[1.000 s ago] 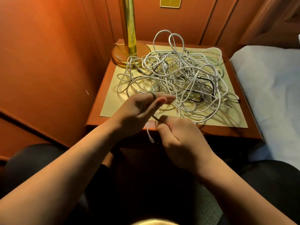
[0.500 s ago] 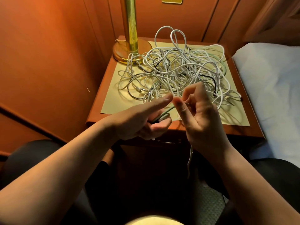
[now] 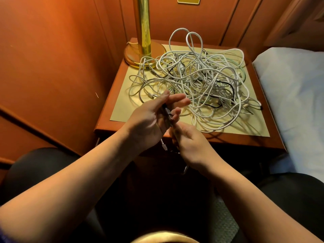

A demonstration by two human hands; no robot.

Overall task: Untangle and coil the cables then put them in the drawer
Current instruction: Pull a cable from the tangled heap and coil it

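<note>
- Cables, a loose tangle of white cords (image 3: 201, 81) threaded with a few thin black ones, lie heaped across the middle and right of a pale yellow mat (image 3: 122, 111) on a reddish-brown wooden nightstand (image 3: 105, 123).
- Two tall white loops rise out of the back of the heap, and its left edge touches the round base of a polished brass lamp (image 3: 143, 50) standing at the nightstand's back left corner.
- One short dark cable (image 3: 167, 114) with a metal-tipped plug is lifted clear of the heap, at the nightstand's front edge, and runs between both hands.
- Left hand (image 3: 154, 118), palm up, has its thumb pressed over that cable and its fingers loosely curled beneath it, so it grips the cord.
- Right hand (image 3: 191, 142), just below and touching the left, has its fingers curled round the lower stretch of the same cable; a white plug end (image 3: 164, 146) dangles between the two wrists.
- Both bare forearms reach in from the bottom of the view, over dark-clothed knees.
- Orange-brown wood panelling (image 3: 52, 67) lines the wall to the left and behind, with a small brass plate (image 3: 189, 0) at the top.
- White bedding (image 3: 294, 95) lies just beside the nightstand on the right.
</note>
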